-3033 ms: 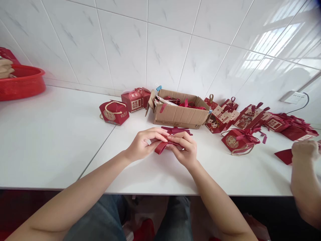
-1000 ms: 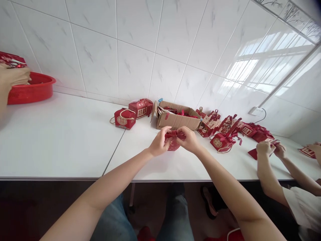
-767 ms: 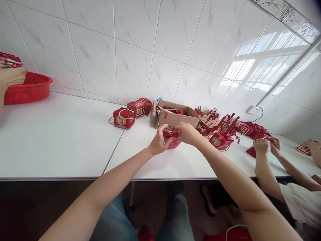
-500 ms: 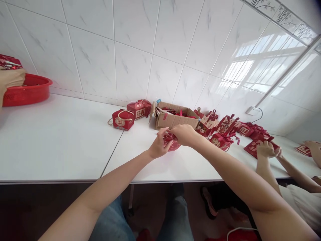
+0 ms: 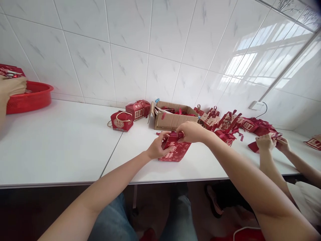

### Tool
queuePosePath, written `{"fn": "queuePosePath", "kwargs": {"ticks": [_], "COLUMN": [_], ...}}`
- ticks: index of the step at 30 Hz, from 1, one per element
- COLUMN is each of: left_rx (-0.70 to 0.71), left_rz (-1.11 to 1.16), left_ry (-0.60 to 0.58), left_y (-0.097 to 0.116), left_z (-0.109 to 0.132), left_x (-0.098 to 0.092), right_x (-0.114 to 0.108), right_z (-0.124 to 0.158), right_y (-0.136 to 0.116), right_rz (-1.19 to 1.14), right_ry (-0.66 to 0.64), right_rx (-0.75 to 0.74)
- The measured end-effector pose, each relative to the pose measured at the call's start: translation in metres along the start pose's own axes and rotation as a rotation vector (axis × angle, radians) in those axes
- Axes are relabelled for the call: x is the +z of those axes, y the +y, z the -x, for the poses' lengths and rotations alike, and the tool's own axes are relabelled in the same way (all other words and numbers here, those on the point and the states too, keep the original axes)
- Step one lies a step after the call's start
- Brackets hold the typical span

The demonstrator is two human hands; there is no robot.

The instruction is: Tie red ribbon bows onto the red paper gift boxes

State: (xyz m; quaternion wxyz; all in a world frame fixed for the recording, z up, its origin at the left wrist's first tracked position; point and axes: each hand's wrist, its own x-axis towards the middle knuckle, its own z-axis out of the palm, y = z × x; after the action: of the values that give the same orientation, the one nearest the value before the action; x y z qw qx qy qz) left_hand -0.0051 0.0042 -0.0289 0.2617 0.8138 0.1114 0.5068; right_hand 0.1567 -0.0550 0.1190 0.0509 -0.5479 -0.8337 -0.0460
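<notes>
A red gift box (image 5: 175,153) with pale pink print stands tilted on the white table in front of me. My left hand (image 5: 159,146) grips its left side, the thumb across the printed face and the fingers at the upper edge. At the top right corner, my right hand (image 5: 190,132) pinches the upper edge near a dark red ribbon; its fingertips are partly hidden. Just behind the hands stands an open cardboard box (image 5: 173,121) with red pieces inside. To its left are a small red box with a rope handle (image 5: 122,121) and a larger red box (image 5: 137,110).
Several red boxes with ribbon loops (image 5: 227,121) stand along the wall at right. Farther right, a co-worker's hands (image 5: 266,142) handle a red piece. At far left, another person's hand (image 5: 12,86) is at a red plastic basin (image 5: 31,102). A white socket (image 5: 257,105) is on the wall.
The gift box has turned so its printed front now shows, and more of it is visible. Both hands remain on it. The co-worker's hands at right now hold a ribbon piece higher up.
</notes>
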Motion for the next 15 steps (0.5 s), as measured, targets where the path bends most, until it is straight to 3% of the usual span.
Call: {"fn": "queuePosePath", "kwargs": {"ticks": [4, 8, 13, 15], "left_rx": [-0.112, -0.167, -0.170, -0.161], "left_rz": [0.003, 0.025, 0.008, -0.023], "left_ry": [-0.099, -0.081, -0.047, -0.039], "left_y": [-0.002, -0.003, -0.006, -0.012], "left_z": [0.003, 0.002, 0.001, 0.003], "left_x": [0.002, 0.005, 0.007, 0.007], "right_x": [0.013, 0.038, 0.093, 0.120], "right_z": [0.005, 0.017, 0.037, 0.046], "right_y": [0.018, 0.032, 0.042, 0.043], "right_rz": [-0.261, -0.620, -1.092, -1.219], "right_ry": [-0.003, 0.146, 0.337, 0.345], "right_rx": [0.039, 0.117, 0.105, 0.145]}}
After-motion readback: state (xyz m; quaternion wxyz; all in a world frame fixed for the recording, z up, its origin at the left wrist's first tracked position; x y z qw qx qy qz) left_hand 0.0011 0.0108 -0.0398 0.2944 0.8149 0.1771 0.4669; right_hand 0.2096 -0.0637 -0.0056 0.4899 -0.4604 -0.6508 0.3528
